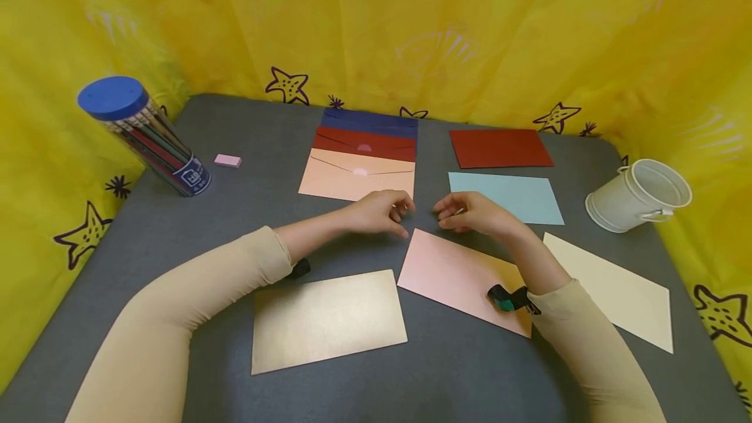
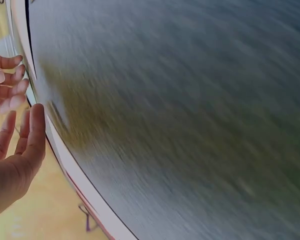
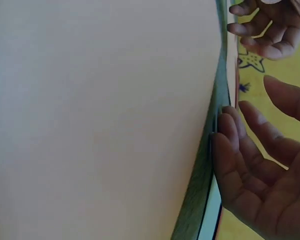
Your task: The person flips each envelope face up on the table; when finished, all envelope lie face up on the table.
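My left hand (image 1: 378,212) hovers in front of a peach envelope (image 1: 358,175), its fingers loosely bent with nothing in them. Facing it across a small gap, my right hand (image 1: 470,212) also holds nothing. Under the right forearm lies a pink rectangular sheet (image 1: 452,273), and a gold one (image 1: 329,322) is nearer on the left. The peach envelope overlaps a red envelope (image 1: 364,142) and a dark blue envelope (image 1: 370,121) in a fanned row. In the right wrist view, the relaxed fingers of the right hand (image 3: 265,170) stand beyond the pink sheet's edge.
A light blue sheet (image 1: 511,196) and a dark red one (image 1: 499,148) lie back right; a cream sheet (image 1: 613,292) is at right. A white metal bucket (image 1: 623,201) stands far right. On the left are a pencil tube (image 1: 158,142) with a blue lid and a pink eraser (image 1: 228,160).
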`<state>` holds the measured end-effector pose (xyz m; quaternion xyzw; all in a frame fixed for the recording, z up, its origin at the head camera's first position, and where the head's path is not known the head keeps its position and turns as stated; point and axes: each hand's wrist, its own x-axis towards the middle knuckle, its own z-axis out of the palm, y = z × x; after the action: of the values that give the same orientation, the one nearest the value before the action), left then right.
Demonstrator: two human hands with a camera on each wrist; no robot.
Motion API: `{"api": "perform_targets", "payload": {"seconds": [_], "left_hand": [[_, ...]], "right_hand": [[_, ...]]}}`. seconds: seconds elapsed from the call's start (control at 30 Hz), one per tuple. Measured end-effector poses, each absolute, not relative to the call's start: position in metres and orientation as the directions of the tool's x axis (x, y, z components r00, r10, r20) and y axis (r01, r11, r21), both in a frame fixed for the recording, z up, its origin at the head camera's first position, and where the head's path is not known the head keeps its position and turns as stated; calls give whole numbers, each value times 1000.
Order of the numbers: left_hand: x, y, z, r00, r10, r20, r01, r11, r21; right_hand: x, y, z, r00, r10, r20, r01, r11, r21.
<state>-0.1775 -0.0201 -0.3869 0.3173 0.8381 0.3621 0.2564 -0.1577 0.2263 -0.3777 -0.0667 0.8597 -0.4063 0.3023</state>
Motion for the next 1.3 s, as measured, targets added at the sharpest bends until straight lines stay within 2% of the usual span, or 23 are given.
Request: {"api": "perform_targets", "payload": {"seconds": [0.23,0.57,0.87,1.3], "left_hand": [[-171,-1,-392,-586,764,-268,410,565,716],[-168,3,-399,-545,793,-271,470,557,684],[-166,2,-404,-559,793,-243,514,562,648],[-163,4,-402,-588,765,-264,493,597,633]], "right_hand": [[-140,245,-384,-804,-404,-437,66,669,-740],[-119,259,-382,-801,-403,-441,-15,751,-660],[-114,253,-387,-812,-464,-354,-203,793,-574],[-111,253,-389,-837,-439,-326,-196,798,-571]]}}
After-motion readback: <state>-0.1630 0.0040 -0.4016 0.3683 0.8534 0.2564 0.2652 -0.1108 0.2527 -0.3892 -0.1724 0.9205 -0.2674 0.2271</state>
